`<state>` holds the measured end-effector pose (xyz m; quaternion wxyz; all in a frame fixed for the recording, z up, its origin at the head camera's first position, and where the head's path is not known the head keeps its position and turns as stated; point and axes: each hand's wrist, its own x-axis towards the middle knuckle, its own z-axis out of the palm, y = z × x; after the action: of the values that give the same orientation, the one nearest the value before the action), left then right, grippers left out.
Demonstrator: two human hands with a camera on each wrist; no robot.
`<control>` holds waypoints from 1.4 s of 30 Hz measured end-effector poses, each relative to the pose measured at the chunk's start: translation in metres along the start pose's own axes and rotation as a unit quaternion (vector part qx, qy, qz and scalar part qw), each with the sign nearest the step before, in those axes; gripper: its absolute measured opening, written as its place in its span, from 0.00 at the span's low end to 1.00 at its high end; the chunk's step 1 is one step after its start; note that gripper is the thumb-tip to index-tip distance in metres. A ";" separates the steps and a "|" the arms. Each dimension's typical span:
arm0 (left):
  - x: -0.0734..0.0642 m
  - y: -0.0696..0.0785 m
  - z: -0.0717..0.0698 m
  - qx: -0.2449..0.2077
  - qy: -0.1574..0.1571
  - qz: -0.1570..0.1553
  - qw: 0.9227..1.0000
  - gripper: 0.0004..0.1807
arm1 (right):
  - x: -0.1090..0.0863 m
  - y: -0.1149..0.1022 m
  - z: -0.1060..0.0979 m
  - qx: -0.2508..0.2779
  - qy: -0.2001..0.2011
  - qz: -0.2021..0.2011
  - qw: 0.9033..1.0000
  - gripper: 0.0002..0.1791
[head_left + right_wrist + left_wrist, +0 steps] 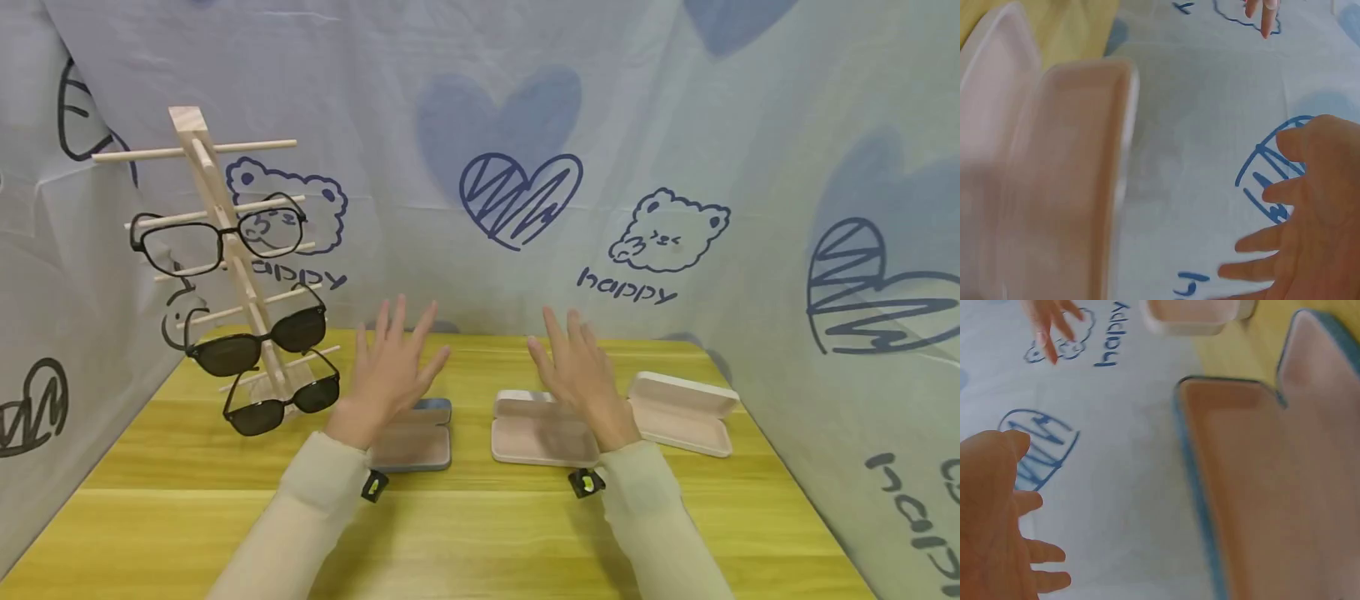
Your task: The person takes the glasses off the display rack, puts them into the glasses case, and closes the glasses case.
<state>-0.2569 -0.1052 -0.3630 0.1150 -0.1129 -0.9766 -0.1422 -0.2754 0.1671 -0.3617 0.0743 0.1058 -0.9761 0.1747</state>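
Observation:
Both hands hover over the table with fingers spread and hold nothing. My left hand [386, 375] is above the blue-rimmed glasses case [412, 446], which lies open with a pale pink lining; the hand hides its left part. Over the white glasses case [543, 437] in the middle, also open, is my right hand [581, 375]. A second white case [678, 417] stands open to the right of that hand. In the left wrist view, the blue-rimmed case [1241, 487] fills the right side. The right wrist view shows an open white case [1072, 175] beside the fingers.
A wooden display rack [240, 275] stands at the left. It bears clear glasses with black frames [222, 231], dark sunglasses [225, 356] and a lower pair of sunglasses [258, 417]. Printed cloth [405, 225] encloses the wooden table [480, 533] at the back and sides.

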 end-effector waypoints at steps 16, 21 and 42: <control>-0.028 -0.025 -0.118 -0.072 0.230 0.211 0.947 0.29 | 0.033 -0.067 -0.047 0.274 0.038 -0.095 0.956 0.24; -0.042 -0.031 -0.149 -0.082 0.304 0.231 0.921 0.26 | 0.039 -0.096 -0.053 0.305 0.044 -0.127 0.943 0.20; -0.067 -0.113 -0.198 -0.050 0.414 0.052 0.907 0.21 | 0.072 -0.216 -0.049 0.397 0.035 -0.149 0.905 0.16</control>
<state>-0.1838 -0.2832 -0.2236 0.5109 -0.1002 -0.8254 -0.2182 -0.2889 -0.0265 -0.2329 0.0856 0.2643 -0.7957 0.5382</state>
